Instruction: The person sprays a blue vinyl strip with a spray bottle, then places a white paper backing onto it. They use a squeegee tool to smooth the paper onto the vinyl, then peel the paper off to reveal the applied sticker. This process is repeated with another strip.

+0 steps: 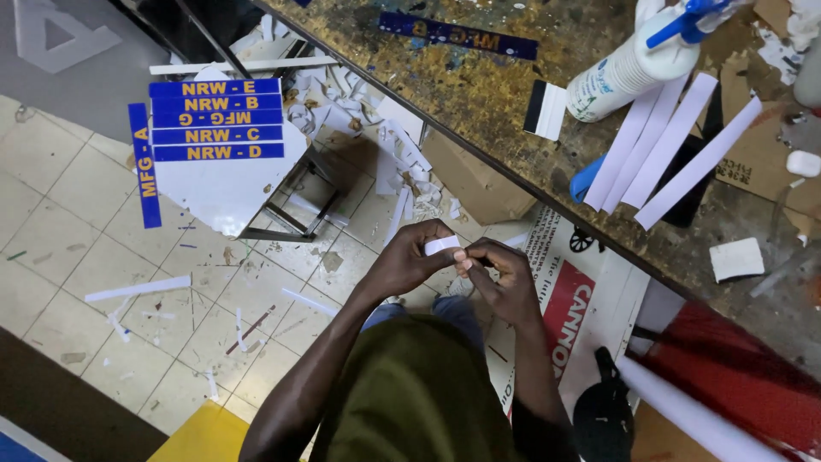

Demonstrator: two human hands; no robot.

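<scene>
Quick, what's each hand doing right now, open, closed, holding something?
Left hand: closed, fingers pinching one end of a small white strip.
Right hand: closed, fingers pinching the same white strip at its other end.

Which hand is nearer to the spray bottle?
Right. The right hand is below the spray bottle, close to the table edge; the left hand is farther left, over the floor.

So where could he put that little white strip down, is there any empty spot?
Both hands, left hand and right hand, pinch the small white strip. The workbench looks bare between the blue label strip and the black-edged squeegee. It is crowded around the spray bottle and long white strips. Floor tiles left of the blue sign stack look fairly open.
</scene>
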